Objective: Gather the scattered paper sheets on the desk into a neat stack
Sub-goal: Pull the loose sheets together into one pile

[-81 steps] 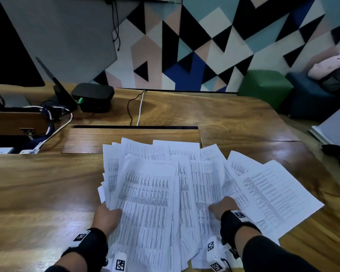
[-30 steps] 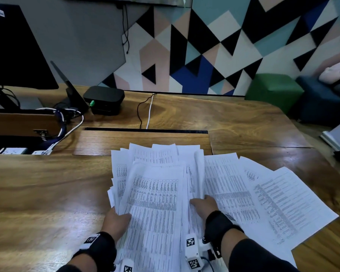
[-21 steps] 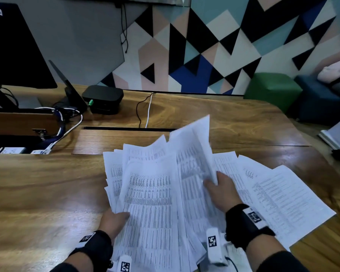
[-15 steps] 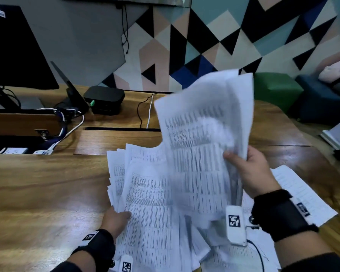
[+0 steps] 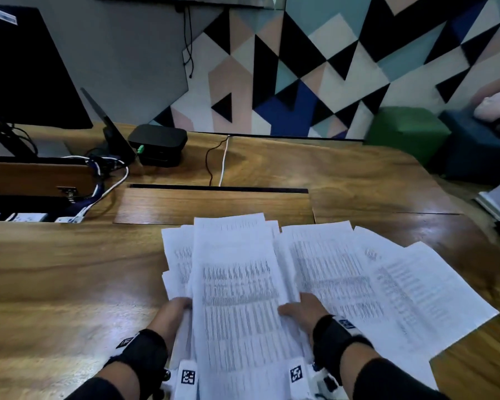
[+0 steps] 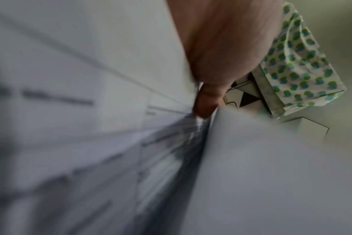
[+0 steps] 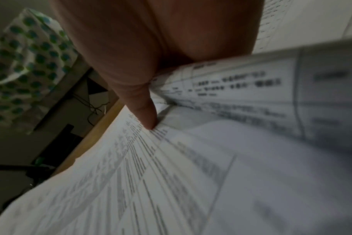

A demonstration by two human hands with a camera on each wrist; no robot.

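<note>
While the glossy wood-grain desk [image 5: 70, 284] spans everything beyond the fingertips, the gathered paper bundle [image 5: 234, 298] sits between both hands — flat white rectangles, dense printed tables, edges uneven. Loose sheets [image 5: 387, 284] fan out just right of the right hand [image 5: 303, 310], overlapping, lying flat. Left hand [image 5: 173, 313] grips the bundle's left edge, thumb on top, fingers beneath. Right hand clamps the right edge; thumb [image 7: 145, 114] presses the top sheet, fingers tucked under. Far beyond the fingers: matte black rounded box [image 5: 158, 147].
</note>
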